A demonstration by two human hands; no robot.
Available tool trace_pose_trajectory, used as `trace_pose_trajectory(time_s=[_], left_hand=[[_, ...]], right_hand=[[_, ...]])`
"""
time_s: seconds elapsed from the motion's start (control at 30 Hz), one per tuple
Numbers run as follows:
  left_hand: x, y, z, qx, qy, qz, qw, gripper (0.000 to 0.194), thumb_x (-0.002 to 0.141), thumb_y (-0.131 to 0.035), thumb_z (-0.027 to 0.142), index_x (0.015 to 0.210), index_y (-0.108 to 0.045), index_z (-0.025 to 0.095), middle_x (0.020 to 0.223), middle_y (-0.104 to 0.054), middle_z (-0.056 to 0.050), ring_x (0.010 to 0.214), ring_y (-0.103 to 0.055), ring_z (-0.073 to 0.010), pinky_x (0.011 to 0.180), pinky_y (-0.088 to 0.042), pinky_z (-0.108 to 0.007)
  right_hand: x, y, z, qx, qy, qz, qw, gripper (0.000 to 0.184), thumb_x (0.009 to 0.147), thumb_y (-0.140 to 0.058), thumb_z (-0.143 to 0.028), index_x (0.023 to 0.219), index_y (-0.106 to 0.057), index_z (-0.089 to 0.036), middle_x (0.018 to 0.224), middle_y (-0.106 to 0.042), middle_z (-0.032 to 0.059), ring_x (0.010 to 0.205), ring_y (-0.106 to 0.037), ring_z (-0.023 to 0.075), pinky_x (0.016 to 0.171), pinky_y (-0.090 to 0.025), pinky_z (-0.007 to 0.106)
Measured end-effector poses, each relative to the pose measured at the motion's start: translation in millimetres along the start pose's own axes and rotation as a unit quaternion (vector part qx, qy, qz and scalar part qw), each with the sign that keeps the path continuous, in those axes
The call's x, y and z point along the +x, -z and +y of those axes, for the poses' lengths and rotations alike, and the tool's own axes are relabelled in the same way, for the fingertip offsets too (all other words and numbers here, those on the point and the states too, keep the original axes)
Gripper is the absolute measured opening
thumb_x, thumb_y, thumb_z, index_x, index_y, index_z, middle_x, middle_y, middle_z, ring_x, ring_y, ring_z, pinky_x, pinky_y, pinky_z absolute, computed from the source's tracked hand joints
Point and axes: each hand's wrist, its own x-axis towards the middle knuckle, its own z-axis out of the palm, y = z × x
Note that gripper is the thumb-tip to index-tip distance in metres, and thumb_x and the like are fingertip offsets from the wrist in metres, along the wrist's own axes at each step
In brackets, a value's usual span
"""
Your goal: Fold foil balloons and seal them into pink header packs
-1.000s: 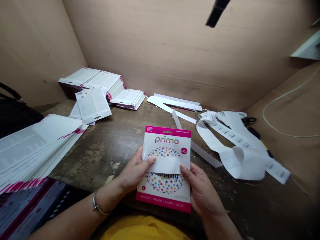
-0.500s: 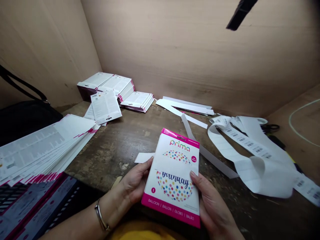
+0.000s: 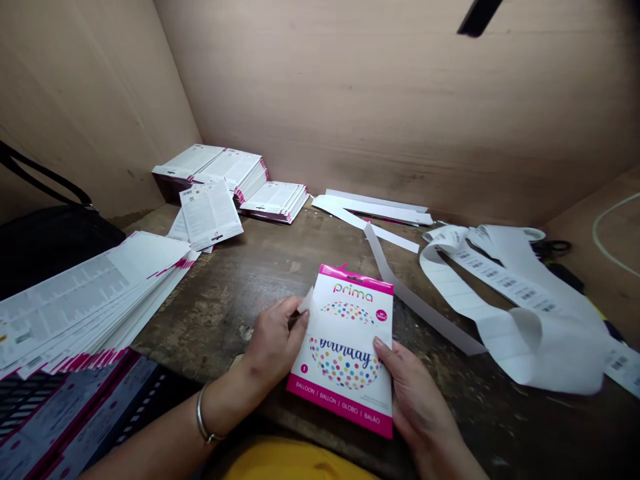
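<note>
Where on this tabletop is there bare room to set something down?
The tabletop is bare between the fanned cards at left, the small stack behind and the held packet. Crowded: its right side, with curling label strips, and its back left, with taller card stacks.

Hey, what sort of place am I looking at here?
Likely a packing or labelling station: there's a balloon packet, more stacked packets and a long, curling barcode strip.
</note>
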Motion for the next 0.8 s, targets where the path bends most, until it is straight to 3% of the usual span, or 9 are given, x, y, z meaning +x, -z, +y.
trace_pose_trajectory(time_s=[0.07,0.13,0.27,0.37,0.43,0.53,0.63,0.8], left_hand=[[3.2,1.2,-1.9,0.102,-0.047,-0.011,0.994,0.018,0.087,-0.047,0.024,0.071,-0.053,0.018,0.073,-0.058,-0.002,0.069,-0.055,-0.0176,0.062,-0.039,-0.028],[4.7,1.6,-3.3,0.133,-0.048,-0.013,0.990,0.014,0.085,-0.047,0.021,0.073,-0.053,0.019,0.073,-0.058,-0.002,0.069,-0.055,-0.0181,0.063,-0.038,-0.028],[2.2,3.5,-6.1,0.041,0.046,-0.027,0.998,0.012,0.084,-0.052,0.025,0.091,-0.060,0.019,0.081,-0.067,-0.002,0.072,-0.061,-0.0193,0.064,-0.042,-0.028],[1.1,4.3,-8.1,-0.029,0.101,-0.033,0.994,0.015,0.083,-0.054,0.029,0.088,-0.065,0.019,0.083,-0.069,-0.003,0.076,-0.064,-0.0206,0.065,-0.045,-0.028],[2.2,2.2,-8.6,-0.017,0.068,-0.022,0.997,0.016,0.084,-0.053,0.027,0.085,-0.067,0.019,0.082,-0.069,-0.003,0.076,-0.063,-0.0200,0.067,-0.046,-0.028],[4.8,-5.4,-8.2,0.043,-0.037,-0.014,0.998,0.017,0.086,-0.050,0.018,0.086,-0.067,0.018,0.090,-0.067,-0.005,0.081,-0.062,-0.0184,0.074,-0.048,-0.029],[6.1,-13.8,-7.0,0.119,-0.117,-0.051,0.985,0.020,0.087,-0.047,0.012,0.095,-0.065,0.016,0.097,-0.065,-0.009,0.091,-0.059,-0.0201,0.081,-0.048,-0.032],[7.2,-16.7,-4.5,0.265,-0.162,-0.119,0.943,0.021,0.087,-0.047,0.010,0.100,-0.062,0.015,0.091,-0.061,-0.009,0.088,-0.055,-0.0227,0.077,-0.048,-0.035]], right_hand=[[0.3,-1.5,0.6,-0.003,0.004,0.009,1.000,0.049,0.069,-0.076,-0.027,0.114,-0.059,-0.016,0.092,-0.073,0.0126,0.081,-0.069,0.0316,0.077,-0.055,0.050],[0.2,-3.9,0.9,-0.003,0.002,0.009,1.000,0.046,0.068,-0.076,-0.029,0.110,-0.062,-0.016,0.091,-0.073,0.0128,0.081,-0.069,0.0323,0.076,-0.055,0.050],[0.7,-7.4,0.7,0.005,-0.004,0.013,1.000,0.040,0.070,-0.074,-0.028,0.106,-0.063,-0.016,0.091,-0.073,0.0129,0.081,-0.070,0.0323,0.074,-0.056,0.050],[1.3,-7.8,0.4,0.003,0.000,0.021,1.000,0.038,0.069,-0.074,-0.026,0.105,-0.063,-0.016,0.090,-0.073,0.0126,0.080,-0.070,0.0323,0.072,-0.056,0.049],[1.4,-7.7,0.5,-0.004,0.005,0.026,1.000,0.038,0.069,-0.074,-0.024,0.104,-0.063,-0.016,0.089,-0.073,0.0122,0.079,-0.070,0.0320,0.072,-0.057,0.049],[1.5,-9.0,1.5,-0.010,0.013,0.040,0.999,0.038,0.069,-0.073,-0.025,0.105,-0.063,-0.016,0.087,-0.074,0.0116,0.077,-0.070,0.0316,0.071,-0.057,0.048],[2.8,-11.9,3.7,-0.023,0.016,0.055,0.998,0.038,0.071,-0.072,-0.028,0.105,-0.062,-0.016,0.084,-0.074,0.0110,0.075,-0.070,0.0309,0.070,-0.057,0.047],[4.6,-9.2,2.1,-0.075,0.030,0.028,0.996,0.035,0.072,-0.069,-0.033,0.102,-0.062,-0.016,0.079,-0.073,0.0095,0.072,-0.070,0.0286,0.068,-0.055,0.044]])
